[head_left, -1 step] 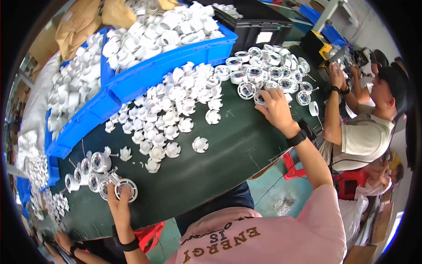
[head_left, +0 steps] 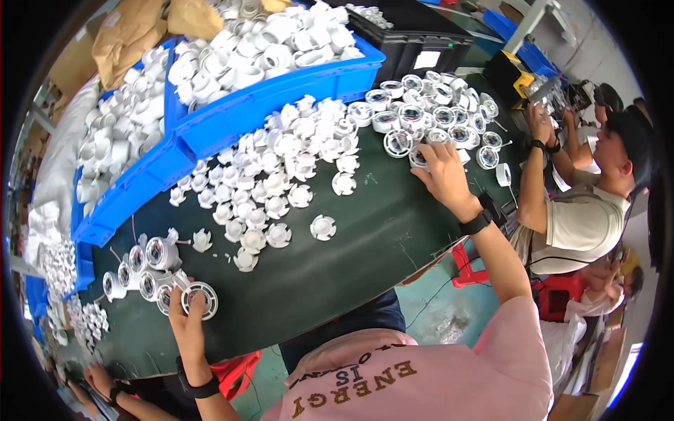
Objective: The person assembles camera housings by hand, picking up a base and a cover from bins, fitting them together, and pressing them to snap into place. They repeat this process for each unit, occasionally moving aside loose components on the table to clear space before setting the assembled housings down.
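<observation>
My left hand (head_left: pixel 187 328) is closed on a round white housing with a clear ring-shaped face (head_left: pixel 210 306), at the near left of the table. Against it stands a cluster of similar round white units (head_left: pixel 149 284), some with thin wires. Farther right, my right hand (head_left: pixel 449 177) reaches to the near edge of a pile of such round units (head_left: pixel 413 112). Its fingers curl down over one white round unit (head_left: pixel 418 158), which they partly hide. Between the hands lie many loose white claw-edged caps (head_left: pixel 279 235).
Blue bins (head_left: pixel 281 83) full of white cylindrical parts line the far side of the green table (head_left: pixel 316 281). A black crate (head_left: pixel 411 42) stands behind the pile. Co-workers sit on the right, one in a light shirt (head_left: pixel 583 221); another person's hand (head_left: pixel 100 379) shows at lower left.
The whole view has shifted very slightly. Both hands keep their places on the round units.
</observation>
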Demonstrator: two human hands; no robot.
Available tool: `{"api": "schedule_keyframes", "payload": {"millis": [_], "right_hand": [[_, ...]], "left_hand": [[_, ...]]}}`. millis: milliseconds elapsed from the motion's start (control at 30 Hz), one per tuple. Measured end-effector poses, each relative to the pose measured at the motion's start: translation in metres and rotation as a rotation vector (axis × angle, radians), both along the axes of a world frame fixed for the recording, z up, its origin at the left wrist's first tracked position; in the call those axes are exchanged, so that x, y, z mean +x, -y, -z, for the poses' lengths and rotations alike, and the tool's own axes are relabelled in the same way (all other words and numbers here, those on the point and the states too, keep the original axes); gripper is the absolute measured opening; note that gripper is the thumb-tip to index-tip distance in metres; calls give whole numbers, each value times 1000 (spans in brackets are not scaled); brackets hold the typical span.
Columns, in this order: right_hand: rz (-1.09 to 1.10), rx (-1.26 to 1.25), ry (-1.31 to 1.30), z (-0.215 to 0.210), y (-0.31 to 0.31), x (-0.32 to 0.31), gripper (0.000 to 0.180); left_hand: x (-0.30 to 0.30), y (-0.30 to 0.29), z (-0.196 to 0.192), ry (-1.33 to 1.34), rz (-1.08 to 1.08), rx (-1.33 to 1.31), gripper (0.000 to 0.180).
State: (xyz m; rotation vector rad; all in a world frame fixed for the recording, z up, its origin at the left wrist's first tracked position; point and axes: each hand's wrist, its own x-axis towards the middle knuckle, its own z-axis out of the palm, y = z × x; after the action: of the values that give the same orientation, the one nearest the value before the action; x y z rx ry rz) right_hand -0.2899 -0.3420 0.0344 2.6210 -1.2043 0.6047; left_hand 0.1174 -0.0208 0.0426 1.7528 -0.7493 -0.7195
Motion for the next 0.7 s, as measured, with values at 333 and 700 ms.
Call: {"api": "schedule_keyframes", "payload": {"millis": [333, 700], "right_hand": [[-312, 407, 381, -33, -64, 78, 44], [-349, 433, 261, 1, -68, 74, 44]], "left_hand": [[30, -12, 21, 830, -209, 53, 33], [-118, 77, -22, 636, 565, -385, 40]]}}
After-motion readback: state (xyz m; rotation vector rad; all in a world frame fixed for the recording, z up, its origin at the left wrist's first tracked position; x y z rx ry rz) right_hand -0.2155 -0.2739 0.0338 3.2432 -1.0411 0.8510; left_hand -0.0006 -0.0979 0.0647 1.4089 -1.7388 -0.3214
